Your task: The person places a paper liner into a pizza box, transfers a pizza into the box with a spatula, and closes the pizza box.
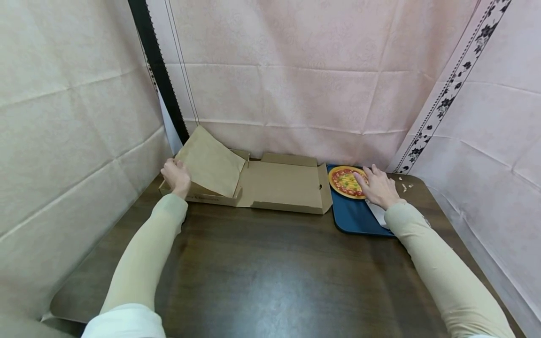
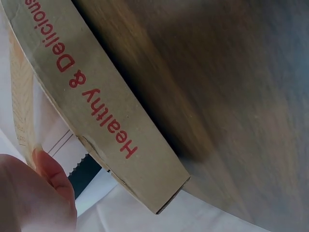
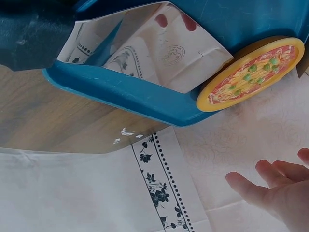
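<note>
At the far left, an open cardboard pizza box (image 1: 281, 182) lies with its lid folded out to the right. My left hand (image 1: 176, 177) pinches the edge of a brown paper sheet (image 1: 211, 162), which stands tilted up out of the box's left half. The left wrist view shows thumb and fingertips on that paper (image 2: 21, 96), beside the box's printed side (image 2: 96, 96). My right hand (image 1: 378, 187) hovers with fingers spread, beside a pizza (image 1: 344, 182) on a blue tray (image 1: 352, 218). A broad-bladed cleaver (image 3: 154, 48) with a dark handle lies on the tray beside the pizza.
Small white scraps (image 1: 405, 187) lie on the dark wooden table (image 1: 262, 263), right of the tray. Pale cloth hangs behind the table (image 1: 313, 94) and along both sides. The tray's left edge is close against the box lid.
</note>
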